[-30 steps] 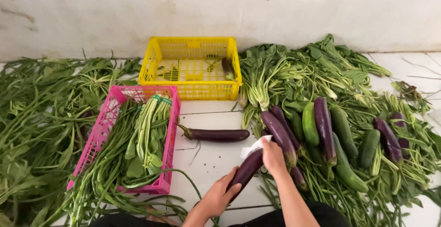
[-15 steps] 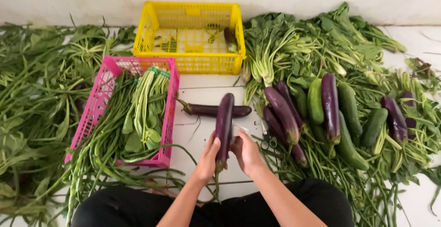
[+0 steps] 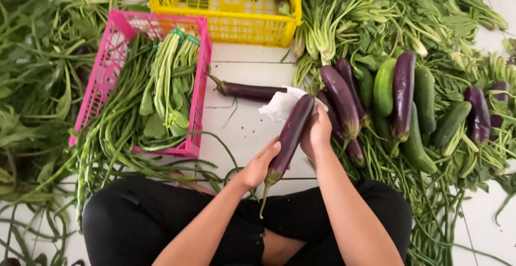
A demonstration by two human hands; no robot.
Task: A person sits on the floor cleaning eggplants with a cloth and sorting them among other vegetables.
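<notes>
We are wiping down a long purple eggplant point(image 3: 290, 137) held over the tiled floor point(image 3: 242, 131) in front of our crossed legs. Our left hand point(image 3: 258, 166) has its fingers clamped round the stem end. Our right hand point(image 3: 316, 134) presses a white cloth point(image 3: 279, 104) against the upper half, fingers curled on it. The next move likely calls for turning the eggplant while the cloth slides along it.
</notes>
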